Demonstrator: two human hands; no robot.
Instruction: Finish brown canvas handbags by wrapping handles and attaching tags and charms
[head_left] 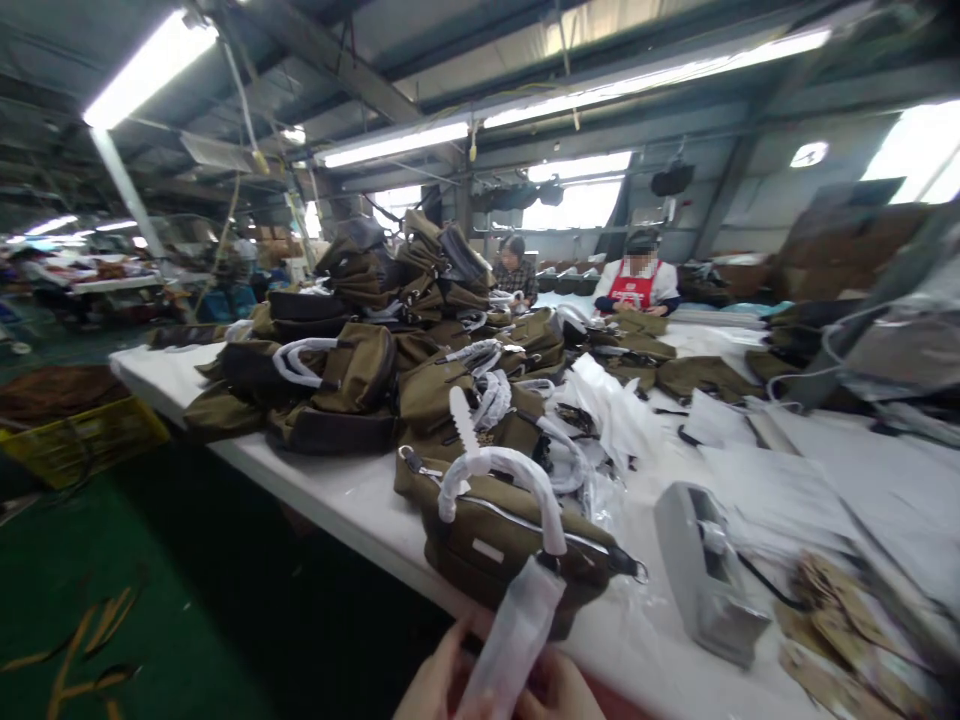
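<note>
An olive-green handbag [487, 545] with a zipped top lies near the table's front edge. Its handle [517, 465] is wrapped in white film, and a pale toothed strip [463, 425] sticks up beside it. From one handle end a white plastic-wrapped tag [521, 620] reaches down toward me. My left hand [431, 680] is closed at the left side of this wrapped tag. My right hand [566, 690] is closed at its right side, with fingertips partly behind it. The lower ends of both hands are cut off by the frame.
More olive handbags [330, 380] are heaped across the white table [315, 490]. A grey tape dispenser [709, 570] stands right of my bag, near brown pieces [840, 620]. Two people sit across the table, one in a red apron [631, 290]. A yellow crate [90, 440] is on the floor.
</note>
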